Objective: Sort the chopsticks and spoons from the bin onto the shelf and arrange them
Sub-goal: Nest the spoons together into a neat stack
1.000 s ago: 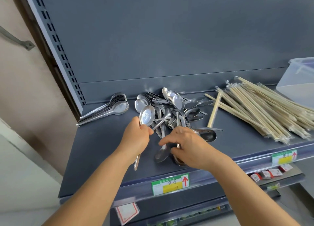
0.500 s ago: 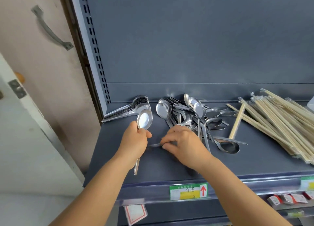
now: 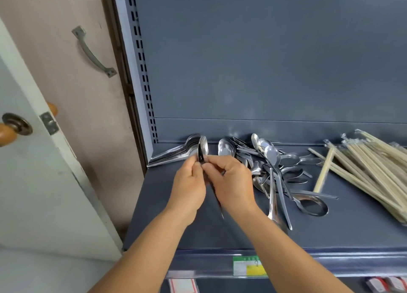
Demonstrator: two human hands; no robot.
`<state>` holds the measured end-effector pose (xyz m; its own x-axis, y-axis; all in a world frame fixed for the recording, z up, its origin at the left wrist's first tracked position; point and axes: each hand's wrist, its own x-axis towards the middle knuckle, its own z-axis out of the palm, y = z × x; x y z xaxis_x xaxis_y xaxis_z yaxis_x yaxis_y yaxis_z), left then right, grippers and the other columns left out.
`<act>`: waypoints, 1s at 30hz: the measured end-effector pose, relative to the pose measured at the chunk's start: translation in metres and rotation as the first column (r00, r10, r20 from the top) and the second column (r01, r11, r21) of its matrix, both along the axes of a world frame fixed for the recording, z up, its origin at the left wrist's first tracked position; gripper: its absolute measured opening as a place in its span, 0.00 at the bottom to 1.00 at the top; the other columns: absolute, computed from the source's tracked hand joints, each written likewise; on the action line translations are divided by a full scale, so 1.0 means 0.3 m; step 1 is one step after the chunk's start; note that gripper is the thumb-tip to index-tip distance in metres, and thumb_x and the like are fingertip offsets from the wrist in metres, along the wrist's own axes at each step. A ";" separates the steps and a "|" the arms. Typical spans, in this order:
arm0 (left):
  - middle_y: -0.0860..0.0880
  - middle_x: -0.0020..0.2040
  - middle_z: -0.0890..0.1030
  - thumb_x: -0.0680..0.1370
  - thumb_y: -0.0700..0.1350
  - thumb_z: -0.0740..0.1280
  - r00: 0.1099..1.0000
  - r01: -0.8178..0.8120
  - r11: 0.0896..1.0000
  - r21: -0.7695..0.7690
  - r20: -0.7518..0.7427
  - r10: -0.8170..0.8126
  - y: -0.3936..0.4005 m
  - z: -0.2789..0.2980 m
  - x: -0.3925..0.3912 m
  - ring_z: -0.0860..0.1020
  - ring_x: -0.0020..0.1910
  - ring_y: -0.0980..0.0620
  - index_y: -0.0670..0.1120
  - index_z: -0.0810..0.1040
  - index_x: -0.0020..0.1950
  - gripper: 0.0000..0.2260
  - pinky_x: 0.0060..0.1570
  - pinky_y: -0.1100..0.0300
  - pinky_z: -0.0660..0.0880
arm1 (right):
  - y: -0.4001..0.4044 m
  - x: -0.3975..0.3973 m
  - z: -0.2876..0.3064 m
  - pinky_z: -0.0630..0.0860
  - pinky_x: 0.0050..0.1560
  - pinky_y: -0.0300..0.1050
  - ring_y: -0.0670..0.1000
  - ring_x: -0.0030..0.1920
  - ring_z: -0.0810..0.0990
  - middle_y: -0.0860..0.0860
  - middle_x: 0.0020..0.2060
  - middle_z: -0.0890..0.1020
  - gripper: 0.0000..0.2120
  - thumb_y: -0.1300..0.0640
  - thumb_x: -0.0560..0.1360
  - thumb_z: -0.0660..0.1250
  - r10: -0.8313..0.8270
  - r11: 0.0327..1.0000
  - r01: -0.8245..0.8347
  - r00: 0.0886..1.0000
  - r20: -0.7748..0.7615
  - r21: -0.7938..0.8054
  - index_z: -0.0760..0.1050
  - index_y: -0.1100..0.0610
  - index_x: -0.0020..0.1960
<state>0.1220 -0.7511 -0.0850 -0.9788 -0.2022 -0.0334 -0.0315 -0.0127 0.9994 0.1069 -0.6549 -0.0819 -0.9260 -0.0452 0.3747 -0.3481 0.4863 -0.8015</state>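
Both hands together mid-shelf: left hand (image 3: 189, 183) and right hand (image 3: 232, 182) pinching upright spoons (image 3: 203, 151), handles pointing down. Nested spoon row (image 3: 176, 153) just up-left, nearer the left hand; loose pile (image 3: 273, 171) rightward.

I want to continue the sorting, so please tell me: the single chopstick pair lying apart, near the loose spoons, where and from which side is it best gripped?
Probably at its near end, from the front. The stray chopstick pair lies bare on the shelf there, while its far end runs under the chopstick pile. Pinch across the thin sides, clear of the large spoon beside it.
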 end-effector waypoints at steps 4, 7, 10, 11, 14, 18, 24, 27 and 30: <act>0.46 0.51 0.83 0.84 0.41 0.51 0.995 0.095 0.995 0.027 0.011 -0.096 0.000 -0.002 0.004 0.82 0.52 0.50 0.55 0.77 0.54 0.16 0.56 0.52 0.78 | 0.013 0.000 0.002 0.76 0.44 0.40 0.45 0.40 0.79 0.47 0.39 0.82 0.09 0.55 0.78 0.62 0.061 0.992 -0.064 0.998 0.031 0.104 0.82 0.51 0.48; 0.47 0.50 0.82 0.84 0.44 0.51 0.991 0.135 0.991 -0.007 0.003 -0.135 0.009 -0.005 0.009 0.81 0.51 0.48 0.61 0.75 0.52 0.16 0.56 0.50 0.77 | 0.037 0.008 0.006 0.73 0.45 0.41 0.48 0.43 0.76 0.50 0.41 0.79 0.11 0.57 0.80 0.58 0.116 0.965 -0.122 0.993 0.036 0.234 0.79 0.53 0.51; 0.53 0.38 0.77 0.84 0.44 0.53 0.990 0.139 0.990 0.030 0.007 -0.140 0.026 0.009 0.007 0.75 0.36 0.56 0.62 0.72 0.51 0.14 0.40 0.64 0.75 | 0.072 0.018 0.004 0.67 0.43 0.34 0.47 0.46 0.72 0.51 0.42 0.76 0.13 0.62 0.80 0.56 0.160 0.939 -0.163 0.986 0.033 0.303 0.78 0.53 0.57; 0.53 0.34 0.74 0.84 0.44 0.53 0.990 0.143 0.989 0.027 0.011 -0.143 0.031 0.015 0.004 0.71 0.32 0.56 0.59 0.73 0.53 0.13 0.34 0.64 0.73 | 0.089 0.023 0.006 0.66 0.43 0.33 0.47 0.47 0.71 0.50 0.42 0.76 0.14 0.63 0.79 0.56 0.176 0.933 -0.177 0.984 0.032 0.314 0.78 0.53 0.57; 0.50 0.29 0.67 0.83 0.42 0.52 0.984 0.176 0.984 0.004 0.029 -0.177 0.053 0.007 -0.006 0.62 0.27 0.53 0.42 0.73 0.46 0.12 0.28 0.60 0.64 | 0.159 0.040 0.017 0.68 0.49 0.30 0.45 0.48 0.72 0.48 0.43 0.79 0.16 0.65 0.78 0.58 0.215 0.924 -0.216 0.976 0.040 0.315 0.79 0.52 0.57; 0.50 0.32 0.75 0.82 0.41 0.52 0.971 0.208 0.978 0.005 0.114 -0.208 0.092 -0.004 -0.002 0.60 0.23 0.55 0.41 0.69 0.45 0.10 0.24 0.63 0.59 | 0.293 0.067 0.034 0.68 0.46 0.28 0.40 0.42 0.74 0.40 0.42 0.78 0.14 0.63 0.76 0.62 0.161 0.926 -0.200 0.976 0.144 0.320 0.81 0.48 0.54; 0.47 0.43 0.79 0.82 0.40 0.52 0.949 0.256 0.966 -0.034 0.198 -0.244 0.128 -0.019 0.000 0.61 0.24 0.55 0.42 0.69 0.43 0.10 0.26 0.62 0.61 | 0.483 0.114 0.012 0.70 0.46 0.32 0.38 0.40 0.75 0.41 0.43 0.76 0.18 0.65 0.73 0.67 0.086 0.832 -0.242 0.945 0.315 0.499 0.81 0.44 0.53; 0.47 0.43 0.79 0.81 0.40 0.52 0.943 0.267 0.963 -0.037 0.216 -0.253 0.147 -0.019 0.003 0.61 0.25 0.54 0.42 0.70 0.44 0.10 0.27 0.61 0.60 | 0.501 0.129 -0.005 0.65 0.49 0.29 0.36 0.44 0.71 0.45 0.50 0.74 0.19 0.63 0.74 0.66 0.092 0.751 -0.312 0.922 0.376 0.582 0.78 0.42 0.58; 0.48 0.42 0.79 0.81 0.39 0.52 0.938 0.277 0.960 -0.051 0.229 -0.258 0.158 -0.022 0.011 0.61 0.26 0.54 0.38 0.72 0.50 0.10 0.28 0.61 0.60 | 0.479 0.127 -0.019 0.64 0.51 0.32 0.37 0.45 0.68 0.46 0.48 0.71 0.18 0.59 0.74 0.67 0.111 0.761 -0.330 0.914 0.390 0.558 0.77 0.42 0.59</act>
<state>0.1254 -0.7036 -0.0914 -0.9676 0.0550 -0.2466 -0.2398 0.1069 0.9649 0.1450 -0.5114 -0.0878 -0.9198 -0.3762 -0.1114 -0.2905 0.8437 -0.4514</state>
